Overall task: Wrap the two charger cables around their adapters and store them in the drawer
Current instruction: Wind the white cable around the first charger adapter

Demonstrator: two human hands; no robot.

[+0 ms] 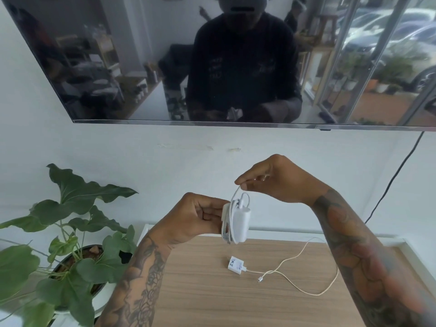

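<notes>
My left hand (pixel 200 214) holds a white adapter (pixel 240 224) upright above the wooden top, with its white cable wound around it in several turns. My right hand (pixel 271 179), just above it, pinches the free end of that cable (pixel 237 193) between thumb and fingers. A second, smaller white adapter (pixel 235 265) lies flat on the wooden top below, its thin white cable (pixel 306 251) loose in a wide loop to the right, the plug end (pixel 260 280) lying near the adapter. No drawer is visible.
The wooden top (pixel 200 291) has a white raised rim (pixel 271 233). A potted plant (pixel 77 256) with broad green leaves stands at the left. A wall-mounted dark screen (pixel 165 67) hangs above, and a black cord (pixel 391 180) runs down the wall at the right.
</notes>
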